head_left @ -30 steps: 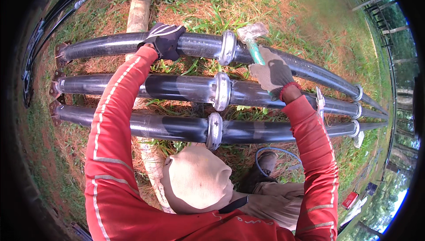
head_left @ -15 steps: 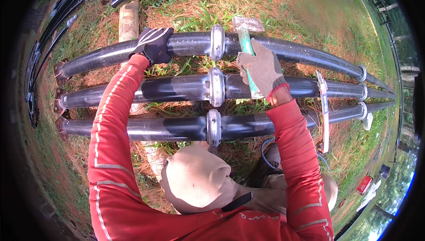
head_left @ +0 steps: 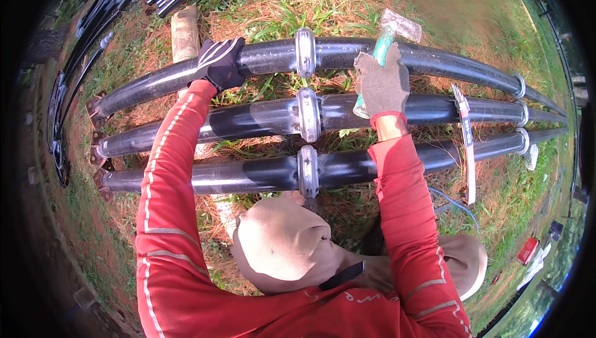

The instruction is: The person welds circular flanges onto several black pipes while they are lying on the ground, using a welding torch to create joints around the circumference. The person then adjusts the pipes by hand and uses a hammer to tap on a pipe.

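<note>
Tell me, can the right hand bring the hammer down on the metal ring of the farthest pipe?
Probably yes: the right hand holds the hammer just beside the ring, with nothing between them.

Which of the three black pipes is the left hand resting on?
The left hand rests on the farthest pipe, the top one in the picture; the other two pipes lie nearer the person, untouched.
</note>
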`<state>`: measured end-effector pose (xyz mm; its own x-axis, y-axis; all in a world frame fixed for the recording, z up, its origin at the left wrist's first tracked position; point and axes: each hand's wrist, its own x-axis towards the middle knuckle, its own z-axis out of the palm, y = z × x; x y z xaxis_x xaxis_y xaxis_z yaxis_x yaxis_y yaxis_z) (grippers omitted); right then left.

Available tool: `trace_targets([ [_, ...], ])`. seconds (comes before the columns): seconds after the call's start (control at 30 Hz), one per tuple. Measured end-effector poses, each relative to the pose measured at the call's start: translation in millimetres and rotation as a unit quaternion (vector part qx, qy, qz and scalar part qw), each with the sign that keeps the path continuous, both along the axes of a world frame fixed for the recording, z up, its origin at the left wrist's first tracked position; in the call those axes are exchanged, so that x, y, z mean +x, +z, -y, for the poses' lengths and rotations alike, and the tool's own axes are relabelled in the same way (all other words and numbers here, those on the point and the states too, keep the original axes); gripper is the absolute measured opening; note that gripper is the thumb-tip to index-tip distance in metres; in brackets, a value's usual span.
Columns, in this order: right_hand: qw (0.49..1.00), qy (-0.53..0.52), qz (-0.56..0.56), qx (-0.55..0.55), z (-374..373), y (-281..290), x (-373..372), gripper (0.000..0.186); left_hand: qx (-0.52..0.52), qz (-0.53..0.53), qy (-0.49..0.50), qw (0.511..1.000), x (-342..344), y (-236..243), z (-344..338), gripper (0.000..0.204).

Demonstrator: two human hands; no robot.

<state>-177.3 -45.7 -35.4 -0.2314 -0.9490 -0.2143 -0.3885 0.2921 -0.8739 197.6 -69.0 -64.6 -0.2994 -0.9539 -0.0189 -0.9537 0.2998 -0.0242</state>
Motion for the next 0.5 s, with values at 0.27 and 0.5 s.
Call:
trace_targets([
  [0.27, 0.959, 0.189, 0.167, 0.127, 13, 40, 1, 0.031, 0.002, 0.033, 0.025, 0.999, 7, 3, -12, 0.072],
  [0.5, 0.962, 0.231, -0.146, -0.010, 21, 20, 15, 0.043, -0.131, 0.042, 0.021, 0.990, 2, -38, -20, 0.070],
])
